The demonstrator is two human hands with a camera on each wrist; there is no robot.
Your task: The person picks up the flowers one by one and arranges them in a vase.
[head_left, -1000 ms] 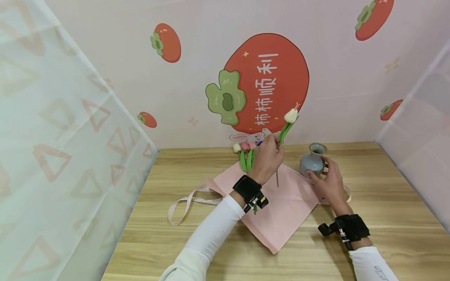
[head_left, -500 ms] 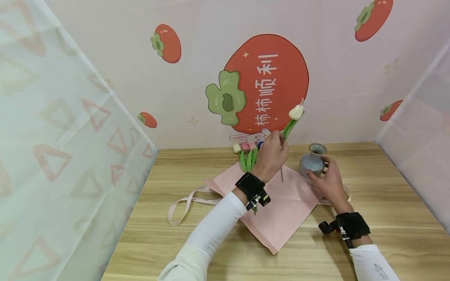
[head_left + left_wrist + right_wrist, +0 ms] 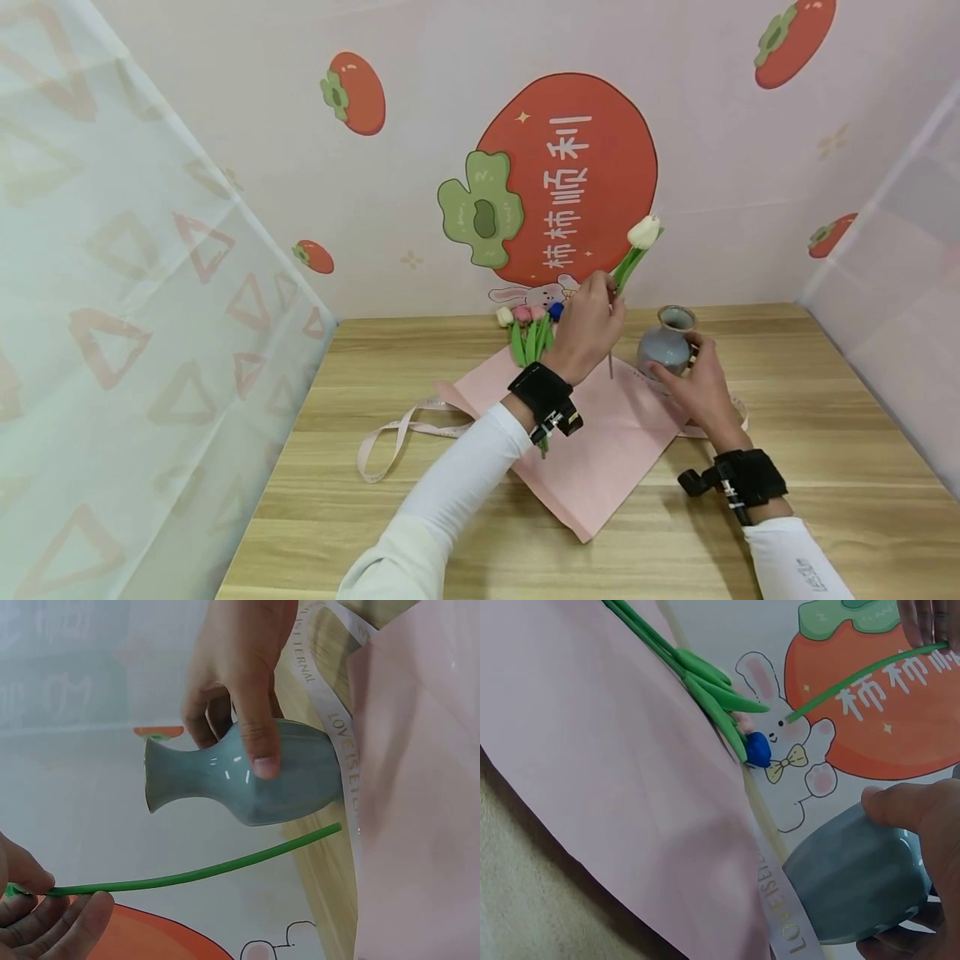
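My left hand (image 3: 594, 327) pinches the green stem (image 3: 187, 877) of a white tulip (image 3: 643, 232) above the pink wrapping paper (image 3: 592, 467). Its bloom leans up and to the right, and the stem's lower end hangs short of the vase. With thumb and fingers round its body, my right hand (image 3: 703, 385) grips a small blue-grey vase (image 3: 662, 348), upright at the back right. In the right wrist view the thumb lies along the near side of the vase (image 3: 855, 877).
More tulips, white, pink and blue (image 3: 555, 311), lie on the paper left of my left hand, partly hidden by it. A pale printed ribbon (image 3: 401, 433) loops out at the left and passes behind the paper to the right. Printed backdrop walls (image 3: 375, 208) enclose the wooden table (image 3: 315, 500).
My left hand has moved right with the white tulip, closer to the vase, and the bloom has risen slightly. More of the blue tulip shows now. The right hand and vase have stayed put.
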